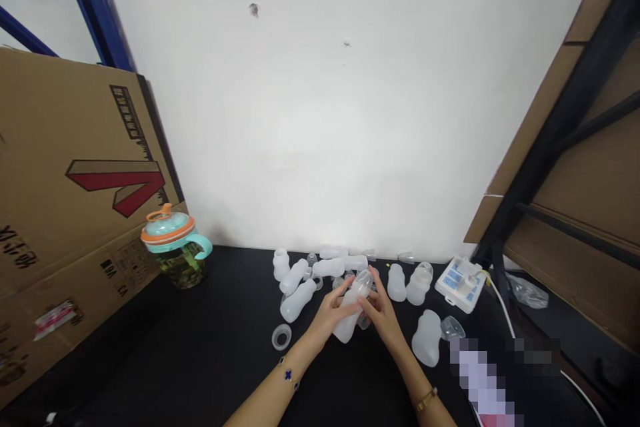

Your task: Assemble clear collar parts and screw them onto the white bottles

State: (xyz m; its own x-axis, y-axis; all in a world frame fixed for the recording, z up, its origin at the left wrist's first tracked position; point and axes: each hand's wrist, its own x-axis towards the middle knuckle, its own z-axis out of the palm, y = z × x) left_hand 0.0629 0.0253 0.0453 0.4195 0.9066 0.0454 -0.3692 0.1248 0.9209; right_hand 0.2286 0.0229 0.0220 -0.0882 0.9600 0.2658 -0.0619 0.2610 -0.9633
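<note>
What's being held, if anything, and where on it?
A bottle, in both hands: left hand on its body, right hand at its upper side, by the clear cap.

You are holding a bottle [346,325] of milky-white, translucent material, its surface looking smooth and its lower end rounding off into a blunt base. A clear, domed cap [364,279] is covering its upper end, letting light through; whether it is sitting fully home you cannot tell. The bottle is tilting, its capped end leaning toward the tabletop [150,360]'s back edge and slightly toward the right edge, its base pointing toward the front edge. It is standing out over the tabletop, nearer the back edge's middle than either back corner. Your grip is hiding its middle.
</note>
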